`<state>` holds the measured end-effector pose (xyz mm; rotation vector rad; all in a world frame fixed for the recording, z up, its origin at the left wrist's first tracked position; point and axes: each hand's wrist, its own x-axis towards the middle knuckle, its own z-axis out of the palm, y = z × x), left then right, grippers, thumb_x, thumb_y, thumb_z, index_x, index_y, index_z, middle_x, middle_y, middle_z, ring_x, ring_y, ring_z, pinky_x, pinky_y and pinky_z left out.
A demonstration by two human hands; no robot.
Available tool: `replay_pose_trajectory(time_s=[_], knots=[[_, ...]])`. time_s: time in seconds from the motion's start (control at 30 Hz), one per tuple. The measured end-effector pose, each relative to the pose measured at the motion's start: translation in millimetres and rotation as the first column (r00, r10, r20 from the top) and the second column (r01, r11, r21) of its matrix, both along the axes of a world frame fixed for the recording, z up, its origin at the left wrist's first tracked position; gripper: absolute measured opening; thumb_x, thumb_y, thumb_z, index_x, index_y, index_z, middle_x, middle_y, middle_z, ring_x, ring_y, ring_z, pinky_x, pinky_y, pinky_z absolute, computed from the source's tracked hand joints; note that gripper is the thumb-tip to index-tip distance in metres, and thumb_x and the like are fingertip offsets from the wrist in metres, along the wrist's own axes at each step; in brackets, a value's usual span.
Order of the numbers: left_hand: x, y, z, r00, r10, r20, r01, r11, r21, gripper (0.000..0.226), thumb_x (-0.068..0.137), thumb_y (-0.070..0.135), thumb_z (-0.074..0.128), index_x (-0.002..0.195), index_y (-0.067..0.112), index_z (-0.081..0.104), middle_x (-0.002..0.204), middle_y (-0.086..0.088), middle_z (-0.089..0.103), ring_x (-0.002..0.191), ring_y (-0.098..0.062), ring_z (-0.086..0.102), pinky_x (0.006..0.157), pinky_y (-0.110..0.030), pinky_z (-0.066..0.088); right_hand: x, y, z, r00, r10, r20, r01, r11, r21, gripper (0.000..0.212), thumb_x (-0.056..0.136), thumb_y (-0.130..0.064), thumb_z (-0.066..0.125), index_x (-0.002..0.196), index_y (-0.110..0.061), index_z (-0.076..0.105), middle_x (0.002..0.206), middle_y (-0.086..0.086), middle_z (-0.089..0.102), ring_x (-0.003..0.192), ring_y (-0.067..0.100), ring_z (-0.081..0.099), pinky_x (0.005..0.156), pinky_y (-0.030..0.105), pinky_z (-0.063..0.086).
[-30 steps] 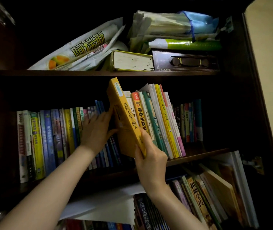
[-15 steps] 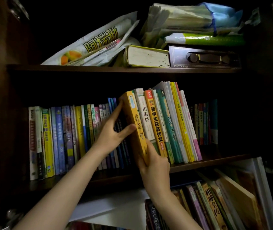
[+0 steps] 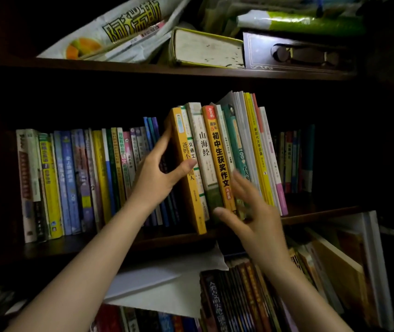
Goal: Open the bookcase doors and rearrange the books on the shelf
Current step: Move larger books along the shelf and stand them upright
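Observation:
A yellow book (image 3: 186, 168) stands slotted into the row on the dark middle shelf (image 3: 311, 212), leaning left beside a white-spined book (image 3: 203, 149) and an orange-spined book (image 3: 217, 152). My left hand (image 3: 160, 173) clasps the yellow book, fingers along its left cover and thumb across its spine. My right hand (image 3: 251, 207), blurred, is spread with fingers apart against the lower spines of the taller books to the right and holds nothing. A row of shorter books (image 3: 83, 178) fills the shelf's left part.
The upper shelf (image 3: 143, 68) carries a printed bag (image 3: 119, 32), a thick book lying flat (image 3: 208, 50) and a dark box (image 3: 296, 53). Below, a lower shelf holds leaning books (image 3: 335, 271) and white paper (image 3: 167, 279). Small books (image 3: 294, 159) stand deep at the right.
The yellow book went from tilted out of the row to standing in it. My right hand let go of its bottom and shifted right onto neighbouring spines. The view moved closer.

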<state>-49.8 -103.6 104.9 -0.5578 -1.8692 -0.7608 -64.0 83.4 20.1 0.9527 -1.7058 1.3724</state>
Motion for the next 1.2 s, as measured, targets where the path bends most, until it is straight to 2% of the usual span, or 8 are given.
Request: replay_pose_trajectory(time_s=[0.07,0.2,0.27,0.37,0.53,0.7,0.87,1.2], knots=[[-6,-1,-2,0.997,0.067,-0.024,-0.067,0.998,0.001,0.080,0.081,0.058,0.061,0.147,0.036,0.021,0.142,0.026,0.030,0.135,0.003,0.025,0.112,-0.024,0.023,-10,19,2,0.982,-0.184,-0.036,0.179,0.979,-0.097,0.078,0.072,-0.052,0.062,0.140,-0.044,0.024,0.140,-0.031,0.029,0.133,-0.007,0.029,0.105,0.017,0.029],[-6,5,-13,0.992,0.085,-0.090,-0.086,0.996,-0.016,0.083,0.082,0.051,0.058,0.147,0.038,0.008,0.135,0.043,0.010,0.123,0.031,0.006,0.097,0.004,0.008,-44,60,13,0.914,-0.404,0.045,0.407,0.910,-0.082,0.104,0.062,-0.062,0.063,0.145,-0.043,0.003,0.158,-0.003,0.012,0.144,0.018,0.011,0.110,0.038,0.019],[-8,5,-25,0.992,0.099,-0.076,-0.104,0.993,-0.060,0.093,0.079,0.052,0.062,0.147,0.040,0.000,0.135,0.049,-0.002,0.122,0.032,-0.002,0.097,0.000,0.005,-63,73,20,0.935,-0.325,0.143,0.324,0.945,0.029,0.116,0.056,-0.060,0.067,0.146,-0.043,-0.005,0.158,0.000,0.014,0.144,0.022,0.017,0.111,0.042,0.023],[-14,0,-33,0.987,0.140,-0.084,-0.149,0.983,-0.106,0.097,0.076,0.065,0.059,0.146,0.044,-0.005,0.133,0.056,-0.008,0.126,0.029,-0.005,0.102,-0.014,0.007,-89,82,32,0.940,-0.048,0.339,0.003,0.991,0.132,0.114,0.057,-0.047,0.075,0.143,-0.053,0.001,0.147,-0.002,0.038,0.131,0.022,0.043,0.105,0.046,0.039],[-26,-12,-26,0.954,0.282,-0.105,-0.295,0.943,-0.155,0.089,0.070,0.083,0.039,0.140,0.058,-0.010,0.148,0.037,-0.010,0.141,0.005,-0.007,0.114,-0.035,0.001,-117,80,42,0.901,0.173,0.399,-0.276,0.937,0.216,0.087,0.064,-0.026,0.079,0.129,-0.050,0.026,0.122,-0.015,0.056,0.105,0.000,0.061,0.080,0.018,0.053],[-38,-16,-30,0.854,0.495,-0.161,-0.519,0.834,-0.187,0.087,0.076,0.084,0.024,0.146,0.046,-0.009,0.155,0.020,-0.013,0.142,-0.001,-0.009,0.112,-0.027,-0.015,-122,82,38,0.889,0.247,0.386,-0.344,0.916,0.205,0.094,0.064,-0.018,0.079,0.136,-0.042,0.025,0.119,-0.018,0.059,0.108,-0.001,0.060,0.082,0.017,0.052],[-38,-14,-33,0.816,0.547,-0.186,-0.576,0.798,-0.179,0.088,0.080,0.080,0.022,0.150,0.035,-0.005,0.157,0.010,-0.011,0.143,-0.005,-0.005,0.113,-0.032,-0.009,-125,85,36,0.884,0.266,0.384,-0.373,0.897,0.236,0.101,0.065,-0.012,0.080,0.139,-0.043,0.019,0.122,-0.025,0.058,0.115,0.004,0.058,0.085,0.021,0.052],[-31,-16,-38,0.834,0.539,-0.119,-0.552,0.809,-0.203,0.101,0.062,0.086,0.039,0.144,0.052,-0.009,0.155,0.016,-0.022,0.142,-0.003,-0.018,0.112,-0.040,-0.012,-123,84,39,0.853,0.303,0.425,-0.419,0.883,0.210,0.089,0.065,-0.007,0.079,0.128,-0.047,0.029,0.116,-0.019,0.064,0.108,0.006,0.063,0.078,0.019,0.053]])
